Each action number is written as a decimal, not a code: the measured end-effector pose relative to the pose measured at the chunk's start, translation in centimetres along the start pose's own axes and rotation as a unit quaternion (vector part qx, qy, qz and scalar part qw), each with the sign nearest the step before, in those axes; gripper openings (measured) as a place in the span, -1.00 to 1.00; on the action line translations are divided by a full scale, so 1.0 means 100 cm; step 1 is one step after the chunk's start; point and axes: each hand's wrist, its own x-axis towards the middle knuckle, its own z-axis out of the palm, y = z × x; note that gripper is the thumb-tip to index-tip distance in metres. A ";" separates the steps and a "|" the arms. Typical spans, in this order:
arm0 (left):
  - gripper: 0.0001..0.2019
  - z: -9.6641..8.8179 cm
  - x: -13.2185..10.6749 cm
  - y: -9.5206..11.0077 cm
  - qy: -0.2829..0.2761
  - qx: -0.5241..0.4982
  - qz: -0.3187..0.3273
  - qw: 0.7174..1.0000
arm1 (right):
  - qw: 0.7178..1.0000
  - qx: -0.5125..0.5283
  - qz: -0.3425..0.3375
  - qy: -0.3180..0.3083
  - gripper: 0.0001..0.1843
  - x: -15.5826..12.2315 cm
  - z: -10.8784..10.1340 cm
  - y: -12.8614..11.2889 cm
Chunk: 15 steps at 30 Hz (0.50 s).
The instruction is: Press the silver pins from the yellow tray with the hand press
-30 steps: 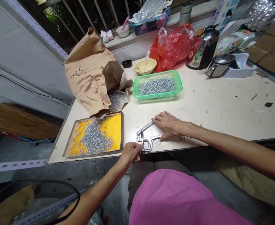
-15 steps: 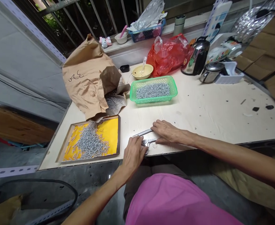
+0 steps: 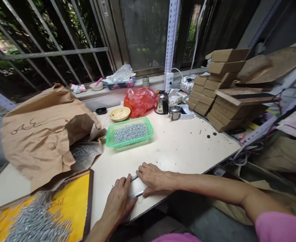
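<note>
Near the front edge of the table, my left hand [image 3: 118, 199] and my right hand [image 3: 153, 177] are both closed on a pair of slim grey metal bars. The far bar [image 3: 134, 178] and the near bar [image 3: 137, 194] run between my hands, roughly side by side with a gap. My left fingers cover their left ends, and my right fingers and thumb hold the right ends. To the left lies a shallow tray with a yellow bottom [image 3: 78, 198], bearing a heap of silvery screws [image 3: 38, 220]. Beyond my hands stands a green plastic basket [image 3: 130, 144] of similar screws [image 3: 130, 132].
A large brown paper bag [image 3: 39, 131] with screws at its mouth lies at the left. Toward the back are a yellow bowl [image 3: 119, 116], a red plastic bag [image 3: 140, 102], a kettle [image 3: 162, 102] and a metal pot [image 3: 174, 113]. Cardboard boxes [image 3: 222, 90] are stacked at the right.
My view has swung up and to the right, showing the boxes and window. My hands have come closer together on the metal bars, and less of the bars shows.
</note>
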 end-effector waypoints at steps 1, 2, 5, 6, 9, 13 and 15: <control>-0.41 -0.003 0.003 -0.001 -0.010 -0.001 0.001 1.000 | 1.000 -0.006 -0.005 -0.004 -0.30 0.001 0.000 0.000; -0.44 -0.006 0.005 -0.002 -0.018 -0.003 0.003 1.000 | 1.000 -0.010 -0.011 -0.009 -0.34 0.003 0.000 0.000; -0.60 -0.011 0.008 -0.004 -0.031 -0.011 0.010 0.999 | 1.000 -0.017 -0.017 -0.007 -0.47 0.008 0.005 -0.004; -0.66 -0.012 0.008 -0.005 -0.030 -0.014 0.010 0.999 | 1.000 -0.018 -0.015 -0.002 -0.53 0.009 0.008 -0.006; -0.78 -0.009 0.003 -0.006 -0.020 -0.015 0.014 1.000 | 0.999 -0.016 -0.031 0.026 -0.77 0.008 0.020 -0.009; -0.79 0.000 -0.001 -0.007 -0.001 0.003 0.025 1.000 | 0.998 -0.007 -0.047 0.044 -0.89 0.003 0.030 -0.009; -0.79 0.002 -0.001 -0.007 0.005 0.016 0.030 0.999 | 0.999 0.003 -0.039 0.037 -0.90 0.001 0.028 -0.011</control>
